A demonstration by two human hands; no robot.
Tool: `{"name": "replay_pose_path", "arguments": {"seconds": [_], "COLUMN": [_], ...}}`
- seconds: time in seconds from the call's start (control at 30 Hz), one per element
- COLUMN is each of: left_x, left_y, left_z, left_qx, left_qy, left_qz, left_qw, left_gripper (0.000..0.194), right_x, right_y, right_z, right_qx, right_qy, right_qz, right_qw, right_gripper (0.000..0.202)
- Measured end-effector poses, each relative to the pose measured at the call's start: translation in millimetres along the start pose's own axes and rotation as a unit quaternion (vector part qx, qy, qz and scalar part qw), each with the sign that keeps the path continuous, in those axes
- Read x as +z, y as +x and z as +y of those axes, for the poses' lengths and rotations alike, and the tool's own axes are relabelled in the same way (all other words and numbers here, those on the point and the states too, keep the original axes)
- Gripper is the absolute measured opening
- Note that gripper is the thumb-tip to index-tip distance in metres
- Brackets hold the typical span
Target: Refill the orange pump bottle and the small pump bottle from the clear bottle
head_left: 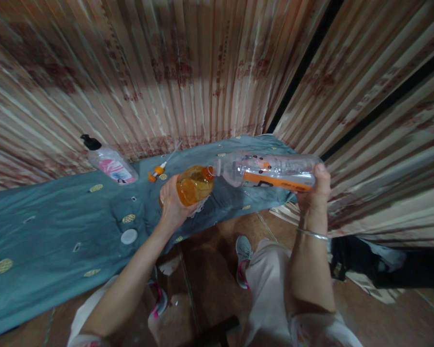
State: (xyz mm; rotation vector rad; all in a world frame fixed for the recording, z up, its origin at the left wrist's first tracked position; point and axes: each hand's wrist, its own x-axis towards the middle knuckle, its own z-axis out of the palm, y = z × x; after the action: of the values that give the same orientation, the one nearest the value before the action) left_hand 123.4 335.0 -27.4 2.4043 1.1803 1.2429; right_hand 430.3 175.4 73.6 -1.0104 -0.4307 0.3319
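My left hand (pixel 175 206) is wrapped round an amber bottle (pixel 195 185), whose orange neck points to the right. My right hand (pixel 316 185) grips the base end of a clear plastic bottle (pixel 275 171) with an orange band on its label. That bottle lies nearly level, and its mouth meets the amber bottle's neck. Whether liquid flows between them I cannot make out. Beyond my left hand lies an orange and white pump head (pixel 157 171) with a thin tube. A white round cap (pixel 129 236) rests on the cloth to the left of my left forearm.
A pump bottle (pixel 114 166) with a black top and pink label leans at the back left. Blue-green patterned cloth (pixel 58 226) covers the long surface. Pleated curtains (pixel 188 72) hang behind and at the right. Below are the tiled floor (pixel 210 270) and my shoes.
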Motion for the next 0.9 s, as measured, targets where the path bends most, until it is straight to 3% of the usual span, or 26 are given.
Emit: {"name": "replay_pose_path", "arguments": {"seconds": [0.23,0.6,0.9], "left_x": [-1.4,-0.3,-1.8], "left_y": [2,1,1], "left_z": [2,2,3], "left_qx": [-0.012,-0.006,-0.002], "left_qy": [0.000,-0.005,-0.002], "left_qz": [-0.009,0.000,-0.002], "left_qw": [1.000,1.000,1.000], "left_gripper": [0.093,0.095,0.091], "right_x": [-1,-23,-6], "right_y": [0,21,6], "right_z": [0,13,4], "right_qx": [-0.002,0.012,-0.009], "right_qy": [-0.005,-0.007,-0.016], "right_qz": [-0.005,-0.024,-0.012], "right_qw": [1.000,1.000,1.000], "right_gripper": [0.040,0.044,0.041]}}
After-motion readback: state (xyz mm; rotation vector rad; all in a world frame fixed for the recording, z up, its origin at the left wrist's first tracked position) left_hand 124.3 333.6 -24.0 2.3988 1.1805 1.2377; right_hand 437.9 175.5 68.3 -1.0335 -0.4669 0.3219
